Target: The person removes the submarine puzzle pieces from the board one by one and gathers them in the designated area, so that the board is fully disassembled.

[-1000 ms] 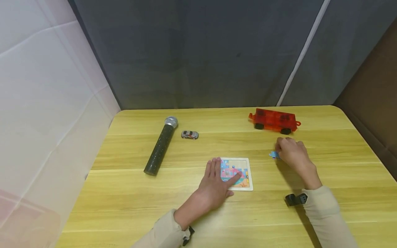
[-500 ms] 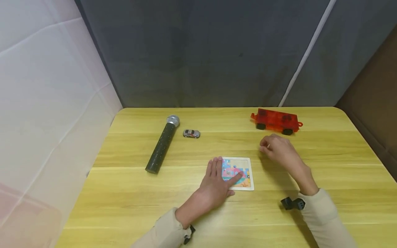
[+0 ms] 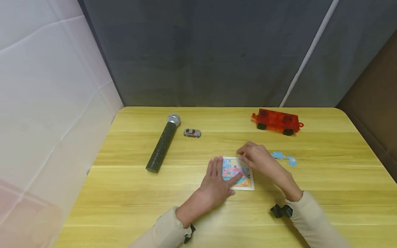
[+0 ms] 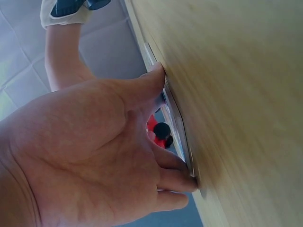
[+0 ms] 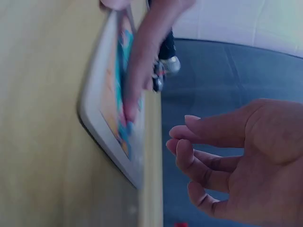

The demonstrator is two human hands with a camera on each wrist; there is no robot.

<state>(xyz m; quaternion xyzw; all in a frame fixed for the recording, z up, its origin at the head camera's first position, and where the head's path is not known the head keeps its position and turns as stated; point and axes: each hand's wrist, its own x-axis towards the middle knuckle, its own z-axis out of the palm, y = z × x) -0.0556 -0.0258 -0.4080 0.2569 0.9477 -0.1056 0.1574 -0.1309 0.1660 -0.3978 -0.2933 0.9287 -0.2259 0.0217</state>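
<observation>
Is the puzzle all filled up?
No, the puzzle is partly filled: a bare patch shows, and blue pieces lie outside it.

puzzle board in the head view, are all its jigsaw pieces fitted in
No, blue jigsaw pieces lie loose on the table, and the puzzle board shows a bare patch toward its far edge.

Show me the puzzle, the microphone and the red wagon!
Puzzle [image 3: 233, 171]: head view, pink part of its picture.
Microphone [image 3: 162, 144]: head view, dark handle's middle.
Red wagon [image 3: 277, 120]: head view, middle of its body.

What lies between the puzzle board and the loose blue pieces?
The right hand is between the puzzle board and the loose blue pieces, as the head view shows.
</observation>
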